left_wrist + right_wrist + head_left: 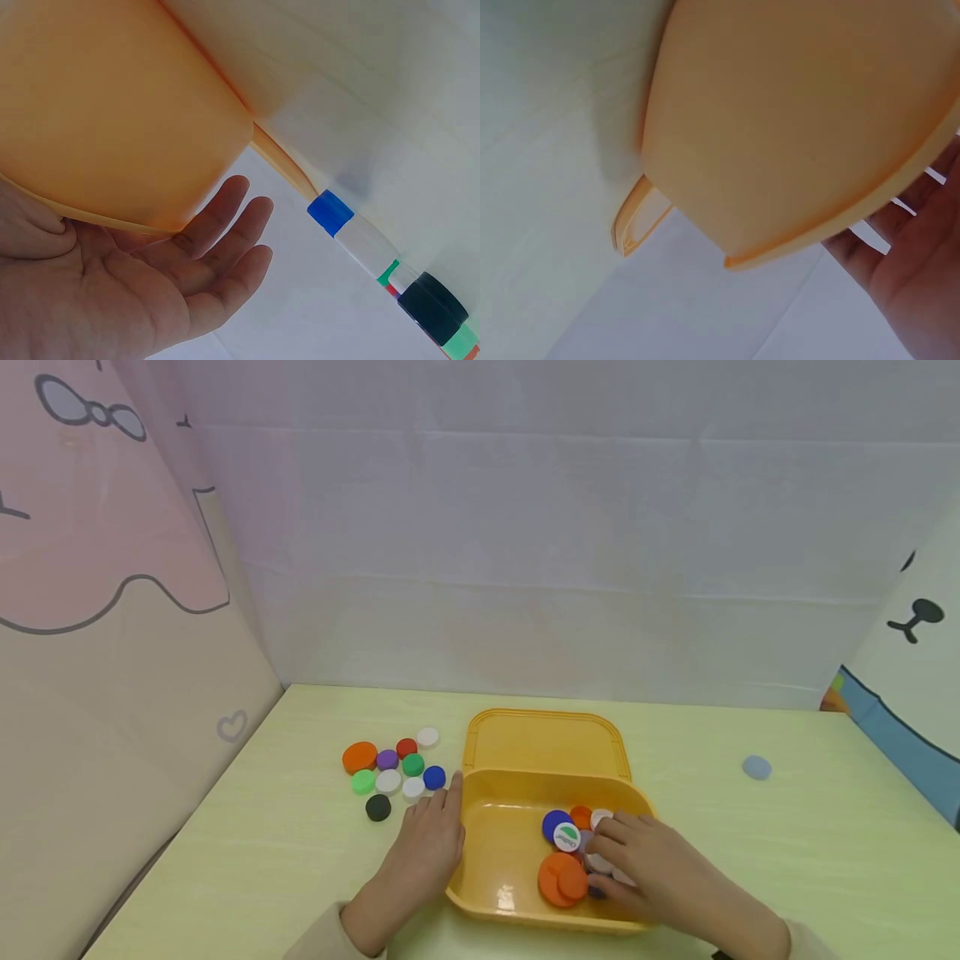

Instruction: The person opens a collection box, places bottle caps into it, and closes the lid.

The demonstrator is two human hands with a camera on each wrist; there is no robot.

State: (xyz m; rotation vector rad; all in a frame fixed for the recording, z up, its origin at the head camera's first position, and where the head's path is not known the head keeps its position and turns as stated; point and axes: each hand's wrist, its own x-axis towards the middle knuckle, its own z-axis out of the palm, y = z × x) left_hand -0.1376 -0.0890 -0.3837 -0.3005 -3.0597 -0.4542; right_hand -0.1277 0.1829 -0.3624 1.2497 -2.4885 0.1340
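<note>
A yellow plastic box (498,839) stands in front of me, holding bottle caps in its right half. My left hand (429,835) rests against its left rim, index finger stretched along the edge; in the left wrist view the other fingers (229,255) extend loosely outside the wall. My right hand (648,860) reaches over the right rim among the caps, thumb and fingers apart and partly covering white and dark caps. Beside it lie orange caps (561,880), a blue cap (555,825) and a white-and-green cap (567,837). The right fingertips are hidden in the right wrist view.
The yellow lid (543,743) lies behind the box. Left of the box several caps form a group, among them an orange cap (360,757), a black cap (378,807) and a blue cap (434,777). A pale blue cap (757,767) lies far right on the table.
</note>
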